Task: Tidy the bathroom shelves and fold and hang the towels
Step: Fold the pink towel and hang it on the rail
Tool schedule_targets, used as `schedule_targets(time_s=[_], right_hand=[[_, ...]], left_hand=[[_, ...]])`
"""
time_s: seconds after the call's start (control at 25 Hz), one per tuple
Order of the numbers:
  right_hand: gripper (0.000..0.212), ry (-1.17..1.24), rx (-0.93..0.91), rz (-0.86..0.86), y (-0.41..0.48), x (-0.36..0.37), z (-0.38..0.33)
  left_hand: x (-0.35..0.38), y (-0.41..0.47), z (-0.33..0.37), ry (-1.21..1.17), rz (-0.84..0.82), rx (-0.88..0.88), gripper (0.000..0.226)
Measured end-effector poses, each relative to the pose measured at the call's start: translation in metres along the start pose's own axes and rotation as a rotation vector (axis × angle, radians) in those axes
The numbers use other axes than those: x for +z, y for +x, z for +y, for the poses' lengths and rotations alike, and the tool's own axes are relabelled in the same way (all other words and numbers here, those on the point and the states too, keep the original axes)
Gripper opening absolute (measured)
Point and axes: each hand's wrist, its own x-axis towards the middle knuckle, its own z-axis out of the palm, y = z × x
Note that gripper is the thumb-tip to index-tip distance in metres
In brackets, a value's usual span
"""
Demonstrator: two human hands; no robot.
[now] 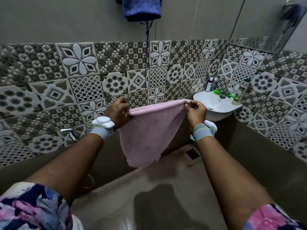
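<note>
A pink towel (147, 131) hangs doubled over in the air in front of the patterned tile wall. My left hand (118, 112) pinches its upper left corner and my right hand (196, 110) pinches its upper right corner, so the top edge is stretched between them. The towel's lower end tapers down to about knee height. A blue towel (141, 9) hangs high on the wall at the top middle, with loose threads trailing down.
A white corner sink (216, 105) stands at the right with bottles (211, 83), a green item and a tube (238, 94) on its rim. A chrome spray tap (69, 132) juts from the left wall. A mirror (272, 25) hangs upper right. A floor drain (192, 154) lies below.
</note>
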Motion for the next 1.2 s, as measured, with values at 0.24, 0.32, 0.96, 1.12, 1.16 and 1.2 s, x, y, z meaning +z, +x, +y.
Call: schedule_targets(time_s=[0.24, 0.32, 0.96, 1.12, 1.16, 1.2], right_hand=[[0.019, 0.044, 0.063, -0.005, 0.006, 0.005, -0.002], [0.019, 0.038, 0.061, -0.004, 0.005, 0.006, -0.001], [0.019, -0.03, -0.194, -0.647, -0.067, 0.016, 0.021], [0.018, 0.005, -0.221, -0.567, -0.075, 0.021, 0.015], [0.018, 0.007, -0.236, -0.54, -0.078, 0.023, 0.013], [0.017, -0.005, -0.258, -0.521, -0.079, 0.025, 0.011]], left_hand=[[-0.01, 0.007, 0.021, 0.409, -0.407, 0.135, 0.028], [-0.009, 0.014, 0.026, 0.429, -0.541, 0.036, 0.052], [0.015, 0.013, 0.087, -0.872, -0.506, -0.914, 0.011], [0.011, 0.012, 0.091, -0.873, -0.424, -0.949, 0.014], [0.011, 0.013, 0.09, -0.868, -0.4, -0.971, 0.014], [0.011, 0.014, 0.091, -0.885, -0.38, -0.987, 0.012]])
